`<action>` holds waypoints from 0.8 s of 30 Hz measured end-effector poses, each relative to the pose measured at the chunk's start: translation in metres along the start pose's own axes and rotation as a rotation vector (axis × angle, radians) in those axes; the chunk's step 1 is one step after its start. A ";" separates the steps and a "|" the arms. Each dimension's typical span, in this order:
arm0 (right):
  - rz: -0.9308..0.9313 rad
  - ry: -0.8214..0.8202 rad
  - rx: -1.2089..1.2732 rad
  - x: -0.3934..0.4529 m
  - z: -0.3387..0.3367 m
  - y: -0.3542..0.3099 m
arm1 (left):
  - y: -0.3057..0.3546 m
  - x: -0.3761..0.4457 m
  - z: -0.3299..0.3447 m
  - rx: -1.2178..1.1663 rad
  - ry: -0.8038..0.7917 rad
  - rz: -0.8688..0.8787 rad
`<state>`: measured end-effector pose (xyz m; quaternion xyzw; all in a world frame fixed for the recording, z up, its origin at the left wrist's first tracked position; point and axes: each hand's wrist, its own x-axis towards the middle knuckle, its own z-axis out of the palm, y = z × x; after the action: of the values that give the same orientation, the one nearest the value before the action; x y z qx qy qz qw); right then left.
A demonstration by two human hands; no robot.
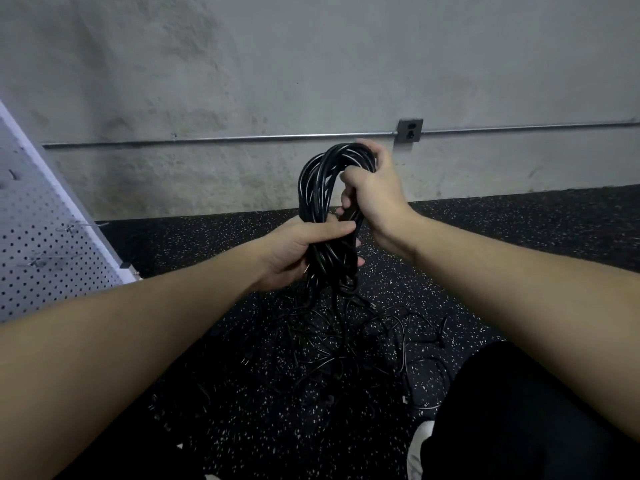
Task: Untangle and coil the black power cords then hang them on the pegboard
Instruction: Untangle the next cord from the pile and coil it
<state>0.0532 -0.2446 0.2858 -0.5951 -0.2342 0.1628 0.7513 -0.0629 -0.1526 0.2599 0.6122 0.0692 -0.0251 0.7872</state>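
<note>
Both hands clamp 1 black cord coil [320,188] — left hand [298,252] low, right hand [372,192] high — fingers curled tight.

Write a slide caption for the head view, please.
Both hands, left hand and right hand, grip a coiled black power cord above tangled cords.

Loose cords [363,344] clutter floor [519,230] below hands; pegboard [45,237] stands left w/ hooks [74,226].
</note>
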 end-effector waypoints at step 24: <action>0.452 -0.854 -0.475 -0.017 -0.035 0.031 | 0.015 0.018 -0.014 -0.042 0.360 0.086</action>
<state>0.0591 -0.2749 0.2470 -0.6653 -0.4152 0.4904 0.3801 -0.0444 -0.1347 0.2684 0.5925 0.1834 0.1200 0.7752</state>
